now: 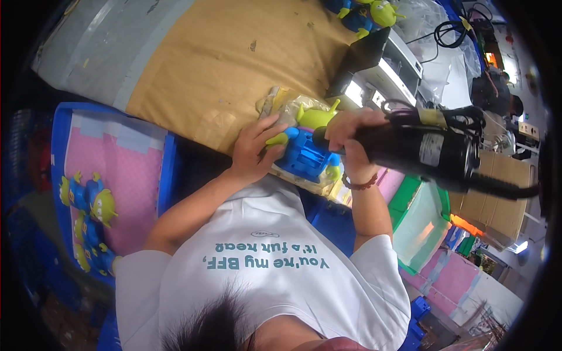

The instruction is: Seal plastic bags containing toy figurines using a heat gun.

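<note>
A blue and lime-green toy figure lies on a padded, plastic-wrapped rest at the table's near edge, a slotted recess in its blue body facing up. My left hand steadies it from the left, fingers spread around its green arm. A black corded electric screwdriver is gripped in my right hand, its tip close to the toy's upper right side. Whether the tip touches a screw is hidden by my fingers.
The table has a brown cover. A white and black box-shaped device stands beyond my right hand, near more toy figures. At left, a blue-rimmed tray with pink lining holds several toys. A green-rimmed bin is at right.
</note>
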{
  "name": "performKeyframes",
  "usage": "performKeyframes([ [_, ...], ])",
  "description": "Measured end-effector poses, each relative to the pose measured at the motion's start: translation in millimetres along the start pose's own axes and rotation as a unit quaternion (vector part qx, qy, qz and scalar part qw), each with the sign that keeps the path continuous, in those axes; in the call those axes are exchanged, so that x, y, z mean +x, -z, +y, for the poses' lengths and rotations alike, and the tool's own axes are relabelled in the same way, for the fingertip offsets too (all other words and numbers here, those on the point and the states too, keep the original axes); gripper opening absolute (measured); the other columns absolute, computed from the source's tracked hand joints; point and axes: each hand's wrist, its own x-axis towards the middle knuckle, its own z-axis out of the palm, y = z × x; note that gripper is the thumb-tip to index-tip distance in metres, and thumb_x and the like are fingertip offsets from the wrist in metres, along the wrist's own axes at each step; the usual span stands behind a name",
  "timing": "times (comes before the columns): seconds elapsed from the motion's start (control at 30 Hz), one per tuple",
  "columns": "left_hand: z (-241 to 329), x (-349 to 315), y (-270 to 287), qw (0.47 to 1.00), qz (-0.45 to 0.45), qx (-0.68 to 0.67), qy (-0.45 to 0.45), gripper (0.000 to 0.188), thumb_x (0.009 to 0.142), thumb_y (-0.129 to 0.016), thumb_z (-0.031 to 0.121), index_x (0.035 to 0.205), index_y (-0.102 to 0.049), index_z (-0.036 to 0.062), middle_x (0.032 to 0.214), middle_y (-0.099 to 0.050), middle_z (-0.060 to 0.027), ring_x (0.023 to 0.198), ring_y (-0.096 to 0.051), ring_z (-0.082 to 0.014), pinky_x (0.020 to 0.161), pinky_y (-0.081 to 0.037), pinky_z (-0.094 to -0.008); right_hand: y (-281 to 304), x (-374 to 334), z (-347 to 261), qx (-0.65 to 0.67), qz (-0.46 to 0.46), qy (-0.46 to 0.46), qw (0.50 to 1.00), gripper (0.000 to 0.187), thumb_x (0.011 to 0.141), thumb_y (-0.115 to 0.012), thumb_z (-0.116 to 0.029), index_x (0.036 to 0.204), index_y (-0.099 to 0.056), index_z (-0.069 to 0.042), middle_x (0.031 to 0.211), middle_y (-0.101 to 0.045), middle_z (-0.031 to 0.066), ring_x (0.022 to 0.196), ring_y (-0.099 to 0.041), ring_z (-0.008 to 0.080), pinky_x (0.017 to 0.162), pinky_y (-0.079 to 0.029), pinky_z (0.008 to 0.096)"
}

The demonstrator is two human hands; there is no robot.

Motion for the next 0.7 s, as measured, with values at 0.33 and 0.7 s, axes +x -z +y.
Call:
performKeyframes([
  [0.33, 0.9, 1.7, 2.2, 1.0, -0.004, -0.016, 0.016, 0.039, 0.079, -0.068, 0.015, 0.118, -0.065, 0.0122, 0.126, -0.058, -0.0116, 0.11, -0.056, -0.0299, 0.095, -0.041, -0.0375, 7.3, 2.1, 8.7, 0.028, -0.054, 0.027, 0.998, 0.04, 0.083, -0.069, -0.013, 0.115, -0.046, -0.01, 0.076, -0.055, 0.0038, 0.057, -0.053, 0.0161, 0.055, -0.045, 0.032],
  [0.7, -0.6, 1.1, 12.1, 0.994, -0.075, -0.059, 0.052, 0.045, 0.08, -0.069, 0.01, 0.125, -0.062, 0.0142, 0.133, -0.053, -0.0125, 0.122, -0.049, -0.0296, 0.103, -0.037, -0.0372, 3.4, -0.9, 10.8, 0.055, -0.012, -0.014, 0.998, 0.039, 0.08, -0.069, -0.01, 0.111, -0.046, -0.01, 0.077, -0.053, 0.0051, 0.06, -0.053, 0.0173, 0.057, -0.045, 0.032],
])
